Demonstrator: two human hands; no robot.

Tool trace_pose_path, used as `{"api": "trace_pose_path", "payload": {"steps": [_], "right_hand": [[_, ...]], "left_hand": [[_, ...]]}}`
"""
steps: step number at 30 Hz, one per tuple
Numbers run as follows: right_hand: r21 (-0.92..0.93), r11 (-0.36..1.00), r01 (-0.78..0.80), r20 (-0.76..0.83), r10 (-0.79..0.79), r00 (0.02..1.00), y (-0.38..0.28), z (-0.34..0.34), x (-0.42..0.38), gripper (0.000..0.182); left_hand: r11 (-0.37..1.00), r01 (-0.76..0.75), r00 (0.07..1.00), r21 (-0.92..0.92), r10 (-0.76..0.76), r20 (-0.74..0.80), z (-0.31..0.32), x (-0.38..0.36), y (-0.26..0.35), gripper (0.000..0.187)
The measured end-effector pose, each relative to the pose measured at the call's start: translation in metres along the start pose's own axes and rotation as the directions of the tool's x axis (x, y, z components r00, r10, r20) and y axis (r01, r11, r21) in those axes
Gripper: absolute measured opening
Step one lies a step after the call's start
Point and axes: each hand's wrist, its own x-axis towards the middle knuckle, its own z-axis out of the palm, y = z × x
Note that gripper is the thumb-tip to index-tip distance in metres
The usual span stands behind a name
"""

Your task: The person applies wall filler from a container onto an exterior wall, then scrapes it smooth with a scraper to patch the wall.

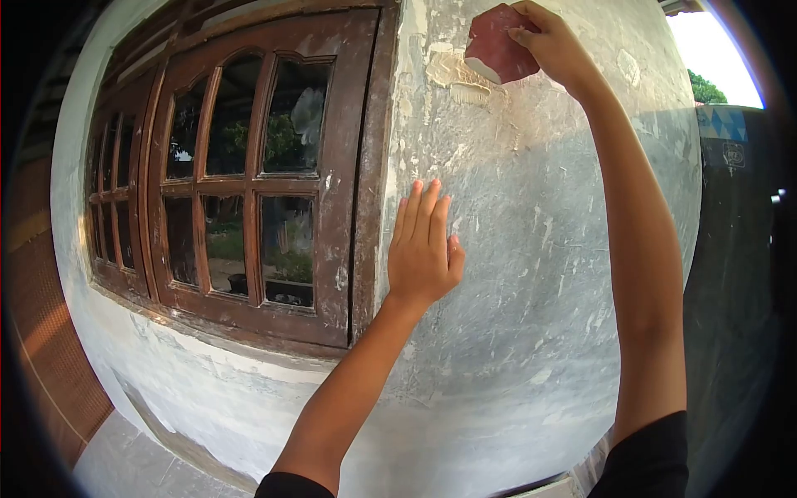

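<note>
High on the wall, my right hand pinches a dark red piece of sandpaper between thumb and fingers. A pale edge shows along the sandpaper's lower left, and it lies against or very close to the wall. Just below and left of it is a rough cream patch of filler. My left hand rests flat on the grey plastered wall, fingers stretched upward and thumb slightly apart, holding nothing. It is lower than my right hand and near the window frame.
On the left is a brown wooden window with several glass panes and scuffed paint. A pale ledge runs beneath it. Peeling paint marks the wall beside the frame. A dark surface with a blue-and-white pattern stands beyond the wall's right edge.
</note>
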Motion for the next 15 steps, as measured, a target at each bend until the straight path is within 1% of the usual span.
{"api": "trace_pose_path", "payload": {"steps": [1,2,4,5,7,8,10,11,13,14,15], "right_hand": [[-0.006,0.997,-0.078,0.037,0.078,0.996,-0.001,0.002,0.007,0.017],[-0.006,0.997,-0.075,0.036,0.075,0.997,0.004,0.002,0.014,0.017],[0.026,1.000,0.004,0.146,-0.008,0.989,0.017,0.005,0.021,0.031],[0.027,1.000,0.006,0.146,-0.009,0.989,0.025,0.009,0.024,0.031],[-0.198,0.980,0.022,0.130,0.004,0.992,0.029,0.018,0.026,0.035],[-0.197,0.980,0.024,0.127,0.002,0.992,0.033,0.021,0.028,0.035],[-0.326,0.941,0.088,0.067,-0.069,0.995,0.041,0.024,0.035,0.036],[-0.327,0.941,0.088,0.065,-0.071,0.995,0.045,0.021,0.039,0.036],[-0.282,0.959,0.005,-0.066,-0.025,0.998,0.048,0.014,0.043,0.036],[-0.282,0.959,0.005,-0.067,-0.025,0.997,0.050,0.011,0.043,0.036],[-0.145,0.989,0.005,-0.045,-0.012,0.999,0.050,0.009,0.041,0.037]], "left_hand": [[1.000,0.000,1.000,-0.006,0.000,0.003,0.000,-0.001,0.000,0.054],[1.000,-0.002,1.000,-0.013,0.002,0.004,0.000,0.000,0.000,0.053],[1.000,-0.003,1.000,-0.013,0.003,0.004,0.000,0.000,0.000,0.053],[1.000,-0.003,1.000,-0.013,0.003,0.005,0.001,-0.001,0.000,0.053],[1.000,-0.005,1.000,-0.013,0.005,0.003,0.001,-0.001,-0.001,0.052],[1.000,-0.007,1.000,-0.015,0.007,0.003,0.001,-0.001,-0.001,0.052],[1.000,-0.008,1.000,-0.017,0.008,0.003,0.001,-0.002,-0.002,0.052],[1.000,-0.006,1.000,-0.020,0.006,0.004,0.001,-0.002,-0.002,0.051],[1.000,-0.004,1.000,-0.020,0.004,0.005,0.001,-0.002,-0.001,0.051],[1.000,0.000,1.000,-0.019,0.000,0.007,0.001,-0.002,-0.001,0.051],[1.000,0.001,1.000,-0.019,-0.001,0.007,0.001,-0.002,-0.001,0.051]]}}
